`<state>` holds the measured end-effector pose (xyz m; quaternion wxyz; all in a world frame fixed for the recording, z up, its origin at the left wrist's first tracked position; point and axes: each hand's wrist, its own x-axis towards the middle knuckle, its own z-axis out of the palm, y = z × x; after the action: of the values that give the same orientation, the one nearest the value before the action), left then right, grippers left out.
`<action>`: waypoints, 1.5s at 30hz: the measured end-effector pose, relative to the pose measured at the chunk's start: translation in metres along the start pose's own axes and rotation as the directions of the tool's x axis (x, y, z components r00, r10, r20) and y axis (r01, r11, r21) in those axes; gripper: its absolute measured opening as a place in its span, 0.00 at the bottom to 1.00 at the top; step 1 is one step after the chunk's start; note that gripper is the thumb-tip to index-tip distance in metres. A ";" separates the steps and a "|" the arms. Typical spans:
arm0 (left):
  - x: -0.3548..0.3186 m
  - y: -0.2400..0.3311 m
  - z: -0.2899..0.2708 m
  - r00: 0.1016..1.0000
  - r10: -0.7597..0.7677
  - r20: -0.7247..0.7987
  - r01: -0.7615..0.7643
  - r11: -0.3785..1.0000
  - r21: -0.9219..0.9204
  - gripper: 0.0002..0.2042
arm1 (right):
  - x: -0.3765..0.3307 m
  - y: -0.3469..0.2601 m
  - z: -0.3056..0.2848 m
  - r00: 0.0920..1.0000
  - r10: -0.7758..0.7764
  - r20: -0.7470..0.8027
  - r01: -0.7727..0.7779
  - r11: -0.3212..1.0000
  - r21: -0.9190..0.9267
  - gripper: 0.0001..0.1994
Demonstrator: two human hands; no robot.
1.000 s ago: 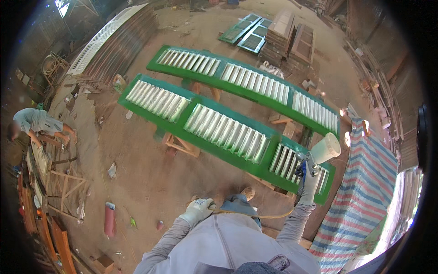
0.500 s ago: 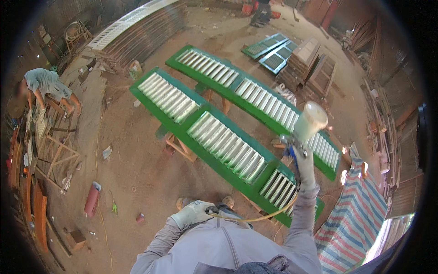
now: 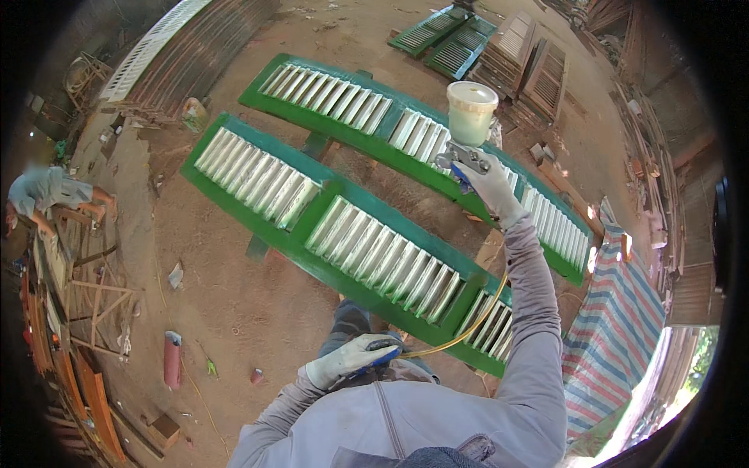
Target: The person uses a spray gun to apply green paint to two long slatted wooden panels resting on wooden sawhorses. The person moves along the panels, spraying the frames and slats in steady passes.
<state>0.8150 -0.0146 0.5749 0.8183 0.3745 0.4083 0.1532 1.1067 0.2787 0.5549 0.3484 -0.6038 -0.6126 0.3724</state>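
In a white glove, my right hand (image 3: 493, 186) grips a spray gun (image 3: 462, 158) with a pale paint cup (image 3: 471, 113) on top. It is held over the farther louvered shutter (image 3: 312, 121), which has a green frame and whitish slats. The nearer green shutter (image 3: 257, 210) lies below it, its slats white with green along some edges. A yellow hose (image 3: 460, 337) runs from near my left hand toward my right arm. My left hand (image 3: 353, 359), gloved too, is closed at my waist around the hose, beside something dark and blue.
Stacked louvered panels (image 3: 187, 58) stand at the far left; more shutters (image 3: 445, 39) and brown panels (image 3: 538, 70) lie at the back right. A person (image 3: 55, 191) bends over wooden frames at left. A striped tarp (image 3: 616, 335) is at right, a red cylinder (image 3: 172, 360) on the ground.
My right hand has moved left and away from me with the spray gun, and the arm is more outstretched. My left hand has shifted slightly right. The view has shifted too.
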 end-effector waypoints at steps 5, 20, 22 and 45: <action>0.029 0.028 -0.044 0.989 0.047 0.141 -0.035 0.995 -0.089 0.17 | 0.084 0.016 0.020 1.000 0.014 -0.013 -0.016 0.990 -0.139 0.28; 0.070 0.039 -0.089 0.976 -0.030 0.215 0.079 0.972 -0.224 0.19 | 0.087 -0.014 0.031 0.999 -0.052 -0.002 0.048 0.932 -0.359 0.28; 0.073 0.038 -0.089 0.965 -0.007 0.261 0.069 0.971 -0.228 0.18 | 0.070 -0.023 0.033 0.995 0.088 0.053 -0.076 0.975 -0.208 0.29; 0.067 0.044 -0.095 0.951 -0.106 0.289 0.159 0.973 -0.169 0.20 | 0.089 -0.037 0.032 0.994 0.107 -0.017 -0.108 0.989 -0.099 0.23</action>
<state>0.7850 0.0985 0.5335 0.9080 0.2840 0.2970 0.0818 1.0585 0.3669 0.5704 0.3009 -0.6548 -0.5950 0.3560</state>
